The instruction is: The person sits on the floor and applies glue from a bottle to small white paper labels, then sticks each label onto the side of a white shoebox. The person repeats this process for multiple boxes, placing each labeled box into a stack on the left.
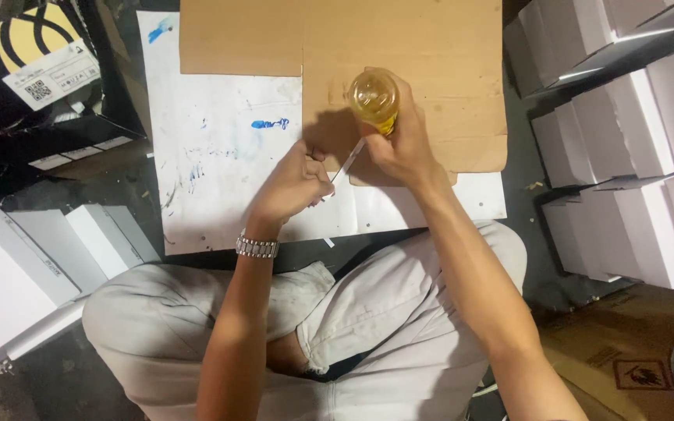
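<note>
Head view shows your right hand clamped on the clear round yellow-tinted plastic bottle above the brown cardboard sheet, your left hand pinching a thin white strip; tilt the bottle and it may drip onto the cardboard

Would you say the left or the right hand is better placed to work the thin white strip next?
Probably the left hand: it pinches the thin white strip, while the right hand is occupied gripping the yellow bottle.

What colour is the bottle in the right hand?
Translucent yellow-amber bottle, gripped by the right hand; head view shows it best.
</note>
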